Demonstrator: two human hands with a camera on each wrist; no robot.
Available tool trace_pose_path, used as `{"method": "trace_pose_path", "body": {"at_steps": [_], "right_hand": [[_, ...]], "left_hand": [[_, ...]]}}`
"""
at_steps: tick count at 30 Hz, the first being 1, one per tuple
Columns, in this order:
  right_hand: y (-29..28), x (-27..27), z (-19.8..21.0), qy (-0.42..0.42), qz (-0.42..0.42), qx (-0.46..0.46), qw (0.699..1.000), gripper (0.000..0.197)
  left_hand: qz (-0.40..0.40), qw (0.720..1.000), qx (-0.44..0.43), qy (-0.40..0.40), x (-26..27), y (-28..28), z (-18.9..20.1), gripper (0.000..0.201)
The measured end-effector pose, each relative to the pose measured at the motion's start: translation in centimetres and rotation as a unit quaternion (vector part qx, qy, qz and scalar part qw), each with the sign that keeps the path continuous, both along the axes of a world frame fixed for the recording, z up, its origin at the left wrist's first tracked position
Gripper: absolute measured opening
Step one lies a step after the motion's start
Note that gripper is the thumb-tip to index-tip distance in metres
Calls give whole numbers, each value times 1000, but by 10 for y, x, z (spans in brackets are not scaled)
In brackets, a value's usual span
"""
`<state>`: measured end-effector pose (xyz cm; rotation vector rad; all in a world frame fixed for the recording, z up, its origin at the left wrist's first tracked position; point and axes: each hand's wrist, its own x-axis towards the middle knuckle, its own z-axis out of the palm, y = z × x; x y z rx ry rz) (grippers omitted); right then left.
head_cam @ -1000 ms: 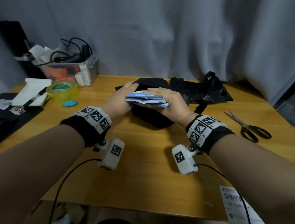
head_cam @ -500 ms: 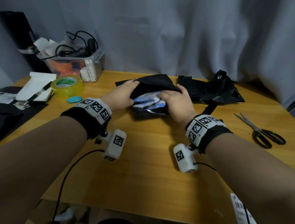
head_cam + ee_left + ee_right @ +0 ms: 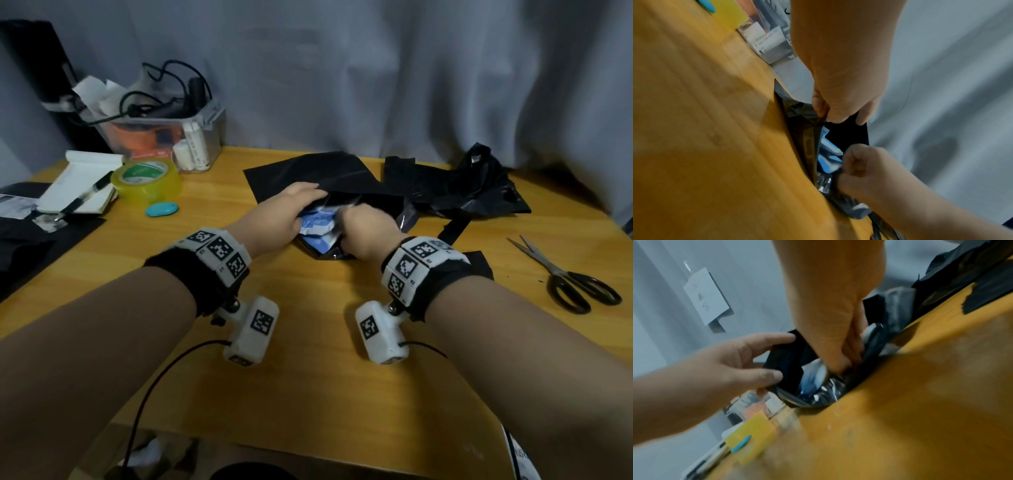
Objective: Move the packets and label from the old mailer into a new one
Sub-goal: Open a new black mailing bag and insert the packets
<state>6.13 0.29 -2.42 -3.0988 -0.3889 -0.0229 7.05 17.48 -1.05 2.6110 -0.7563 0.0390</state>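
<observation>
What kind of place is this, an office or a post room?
Probably a small packing desk: a wooden table holding a roll of packing tape, scissors and black plastic mailers, against a grey curtain.

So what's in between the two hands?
The head view shows blue-and-white packets between the left hand and right hand, sitting in the open mouth of the black mailer.

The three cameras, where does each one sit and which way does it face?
Head: worn on the head, facing forward and down at the table; both forearms show.
Left wrist: on the left wrist, looking along the left hand pinching the black mailer.
Right wrist: on the right wrist, looking along the right hand pushing blue packets in.
All three share the mailer mouth.
</observation>
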Motion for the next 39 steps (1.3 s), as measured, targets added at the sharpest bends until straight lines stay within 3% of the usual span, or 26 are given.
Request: {"method": "trace_pose_path", "body": {"at_steps": [2,4,7,10,12,15,17,20,21,23,25,28,31,33,35,37,39], "right_hand": [[0,0,7,41,-3,39,998,22],[-7,2,16,-27,-40,98,994,23],[-27,8,17,-150,-95,114,977,44],[-42,17,8,-93,-159,56,981,70],[-47,24,6,-33,-182,68,980,60],[-55,32,13,-36,-184,56,981,29],[-56,35,19,-23,-197,26,980,33],[-61,34,24,36,-234,59,970,58],[-63,34,24,50,-237,85,966,58],[-64,32,22,62,-234,129,962,51],[-57,28,18,57,-227,157,959,43],[-44,21,6,81,-212,216,950,43],[-41,15,-6,15,-231,310,922,15],[-44,12,-1,-52,-243,369,896,15],[-49,16,12,-90,-230,397,884,15],[-54,23,32,-97,-211,406,884,13],[-59,29,56,-94,-195,420,881,9]], "left_hand": [[24,999,-20,-12,-1,2,-1,38],[84,995,-37,-28,0,5,-3,24],[179,982,-64,-20,1,6,-10,37],[250,961,-90,82,-2,6,-16,57],[268,948,-75,157,-6,5,-27,62],[286,937,-84,182,-5,-1,-32,38],[296,934,-105,170,5,-1,-18,31],[290,935,-124,164,16,5,14,14],[284,939,-113,158,16,7,23,5],[285,944,-90,139,17,11,29,23],[289,949,-57,113,14,13,29,29],[298,947,-69,102,8,16,20,8],[306,943,-38,128,5,20,10,27],[302,940,-5,159,2,23,10,29],[298,941,-8,164,4,26,15,19],[292,944,-63,139,9,29,29,5],[287,938,-169,98,18,31,51,21]]}}
